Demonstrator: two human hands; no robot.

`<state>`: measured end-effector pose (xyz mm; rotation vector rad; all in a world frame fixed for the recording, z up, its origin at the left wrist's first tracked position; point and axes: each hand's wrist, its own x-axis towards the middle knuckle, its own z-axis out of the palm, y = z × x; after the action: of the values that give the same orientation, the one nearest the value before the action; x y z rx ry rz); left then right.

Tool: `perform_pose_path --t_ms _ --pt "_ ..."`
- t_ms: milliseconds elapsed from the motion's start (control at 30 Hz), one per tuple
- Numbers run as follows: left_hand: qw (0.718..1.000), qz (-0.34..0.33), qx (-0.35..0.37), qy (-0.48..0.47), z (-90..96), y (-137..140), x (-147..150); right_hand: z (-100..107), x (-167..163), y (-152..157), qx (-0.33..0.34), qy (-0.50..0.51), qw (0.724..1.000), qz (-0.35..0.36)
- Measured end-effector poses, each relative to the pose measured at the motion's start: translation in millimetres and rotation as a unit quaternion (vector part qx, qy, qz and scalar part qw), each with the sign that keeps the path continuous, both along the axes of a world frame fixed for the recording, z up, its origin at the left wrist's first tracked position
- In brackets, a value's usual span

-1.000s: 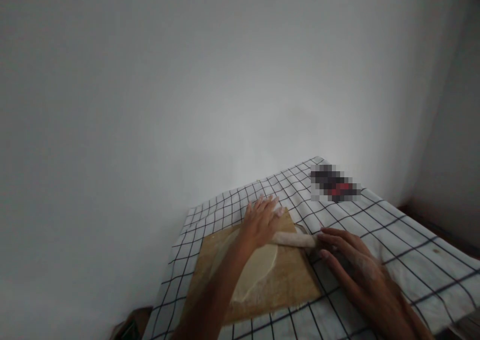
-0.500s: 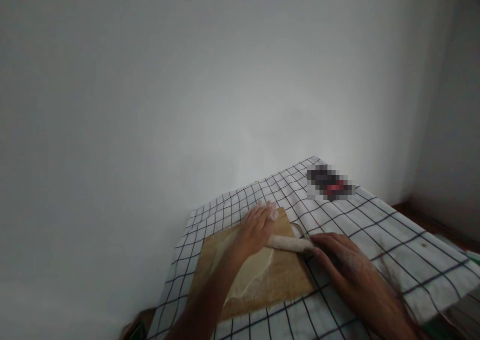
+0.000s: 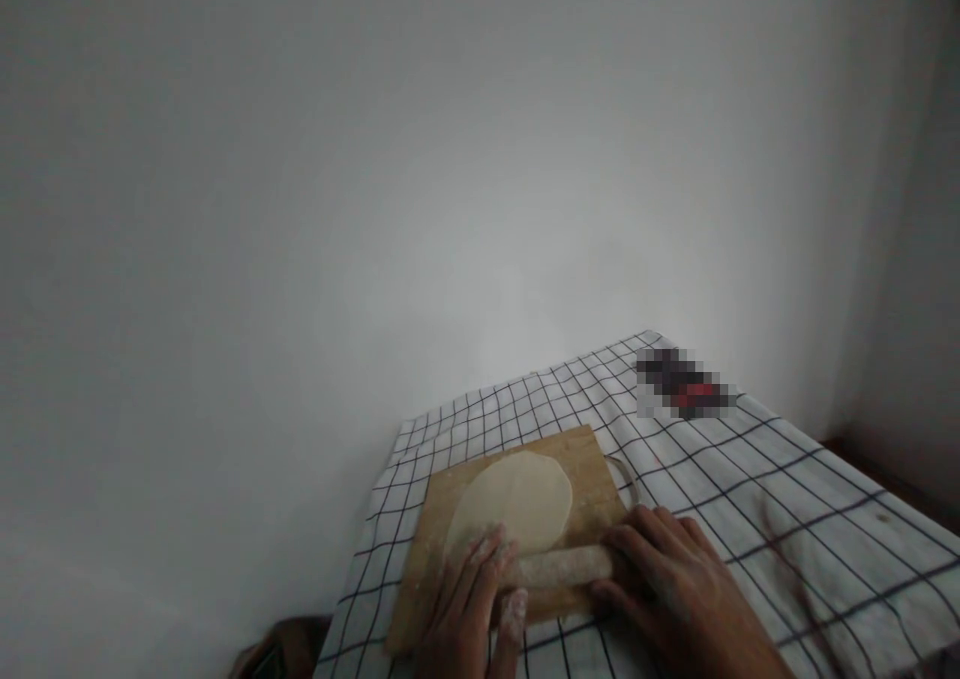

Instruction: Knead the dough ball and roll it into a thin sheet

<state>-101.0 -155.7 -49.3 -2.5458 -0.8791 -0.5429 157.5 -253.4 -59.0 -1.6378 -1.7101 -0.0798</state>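
A pale rolling pin lies across the near part of a wooden board. My right hand is closed around the pin's right end. At the other end, my left hand rests over the pin, its floury fingers pointing forward and its thumb on the near side. That end of the pin is hidden under the hand. A thin, rounded sheet of dough is spread on the board beyond the pin, its near left part covered by my left fingers.
Under the board is a white tablecloth with dark checks. A blurred-out dark and red item sits toward the far right corner. A ring-shaped handle shows at the board's right edge. A plain wall stands behind the table.
Both hands and the rolling pin have come back toward me, from over the dough's far part to the board's near edge. More of the dough shows now. The view has shifted slightly.
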Motion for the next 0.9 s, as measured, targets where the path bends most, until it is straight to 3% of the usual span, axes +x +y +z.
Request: perform_pose_path --t_ms 100,200,367,467,567,733,900 --pt "1.000 0.019 0.013 0.021 2.9 6.2 -0.5 1.3 -6.6 5.5 0.003 0.009 1.000 -0.030" --pt "0.999 0.021 -0.006 0.045 17.3 22.4 16.9 1.1 0.7 17.2 0.011 -0.012 0.999 -0.030" --pt "0.994 0.043 -0.062 0.081 38.1 93.8 62.1 8.3 25.2 60.1 -0.031 -0.044 0.998 -0.044" --pt "0.990 0.015 -0.077 0.114 38.7 140.9 85.8 16.3 38.0 90.8 -0.062 -0.059 0.995 -0.059" --pt "0.989 0.008 -0.086 0.124 36.5 168.2 100.4 22.0 46.6 113.1 -0.089 -0.069 0.991 -0.068" --pt "0.989 0.007 -0.089 0.114 37.4 162.5 99.5 20.6 49.3 117.9 -0.096 -0.071 0.992 -0.037" --pt "0.991 0.012 -0.087 0.098 42.2 111.9 76.6 11.2 41.4 83.9 -0.032 -0.069 0.997 0.033"
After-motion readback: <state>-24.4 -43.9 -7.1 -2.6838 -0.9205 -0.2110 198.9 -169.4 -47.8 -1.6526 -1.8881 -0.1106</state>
